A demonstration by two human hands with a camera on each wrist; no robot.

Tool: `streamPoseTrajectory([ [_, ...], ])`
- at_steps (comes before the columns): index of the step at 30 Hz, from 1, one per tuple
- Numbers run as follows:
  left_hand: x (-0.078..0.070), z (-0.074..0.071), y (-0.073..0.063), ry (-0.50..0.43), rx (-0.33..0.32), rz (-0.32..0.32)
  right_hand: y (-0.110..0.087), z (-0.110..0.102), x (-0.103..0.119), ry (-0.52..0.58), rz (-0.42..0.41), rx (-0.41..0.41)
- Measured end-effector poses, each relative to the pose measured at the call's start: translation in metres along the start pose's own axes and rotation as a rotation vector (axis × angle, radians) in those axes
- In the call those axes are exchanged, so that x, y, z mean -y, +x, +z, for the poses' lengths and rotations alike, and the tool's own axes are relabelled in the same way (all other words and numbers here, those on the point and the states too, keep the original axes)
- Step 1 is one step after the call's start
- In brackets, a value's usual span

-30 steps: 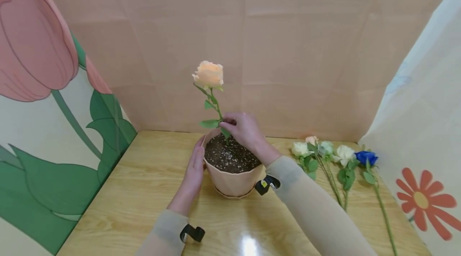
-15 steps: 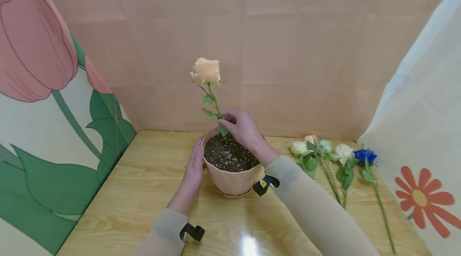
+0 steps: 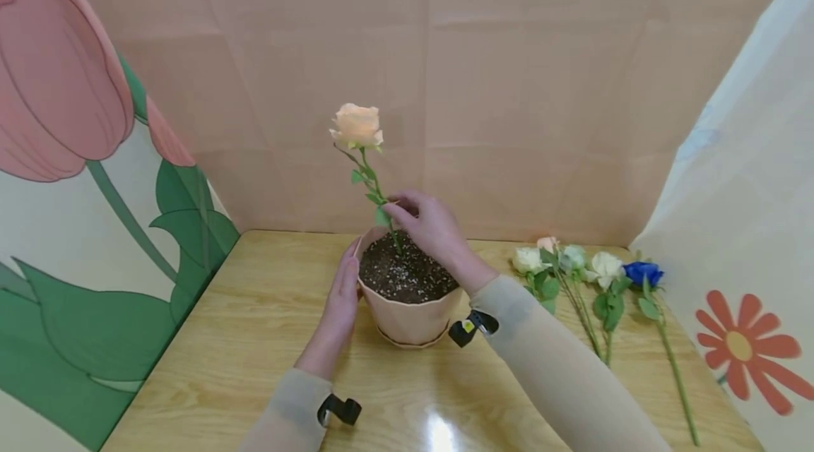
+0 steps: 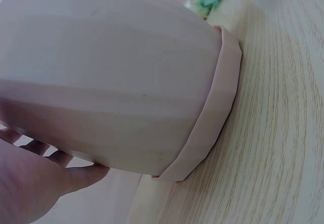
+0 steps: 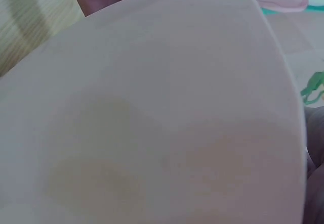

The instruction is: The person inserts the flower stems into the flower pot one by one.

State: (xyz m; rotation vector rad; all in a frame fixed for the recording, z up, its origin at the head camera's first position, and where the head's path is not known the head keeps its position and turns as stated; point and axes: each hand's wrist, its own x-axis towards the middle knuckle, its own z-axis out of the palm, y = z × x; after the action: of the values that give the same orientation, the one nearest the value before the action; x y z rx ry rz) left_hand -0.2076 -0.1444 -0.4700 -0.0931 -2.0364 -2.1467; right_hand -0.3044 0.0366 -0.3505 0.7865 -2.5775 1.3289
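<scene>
A peach rose (image 3: 357, 126) stands with its green stem in the dark soil (image 3: 407, 281) of a pink faceted pot (image 3: 410, 321), leaning left. My right hand (image 3: 427, 222) pinches the stem above the pot's rim, between thumb and fingers. Against the pot's left side my left hand (image 3: 343, 296) rests with its fingers extended. In the left wrist view, that hand (image 4: 35, 178) touches the pot wall (image 4: 111, 77) above its saucer (image 4: 215, 118). The pot wall (image 5: 162, 107) fills most of the right wrist view, where only a bit of the right hand shows at the right edge.
On the wooden table (image 3: 242, 339) at right lie several cut roses, among them a white rose (image 3: 607, 268), a pale green rose (image 3: 572, 259) and a blue rose (image 3: 644, 273). A pink cloth backdrop (image 3: 540, 85) rises behind, with flower-printed panels at both sides.
The peach rose's bloom has shifted left and slightly up, its stem tilting further left. My right fingers have moved slightly left and up with the stem. The left hand stays on the pot.
</scene>
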Motion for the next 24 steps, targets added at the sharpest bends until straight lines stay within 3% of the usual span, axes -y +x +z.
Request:
streamPoseTrajectory([
  [15,-0.001,0.0,0.0,0.031,0.002,-0.021,-0.02,-0.049,-0.019,0.007,0.023,-0.145],
  [24,-0.001,-0.001,-0.001,0.044,0.005,-0.015,-0.041,-0.08,-0.045,-0.006,0.098,-0.216],
])
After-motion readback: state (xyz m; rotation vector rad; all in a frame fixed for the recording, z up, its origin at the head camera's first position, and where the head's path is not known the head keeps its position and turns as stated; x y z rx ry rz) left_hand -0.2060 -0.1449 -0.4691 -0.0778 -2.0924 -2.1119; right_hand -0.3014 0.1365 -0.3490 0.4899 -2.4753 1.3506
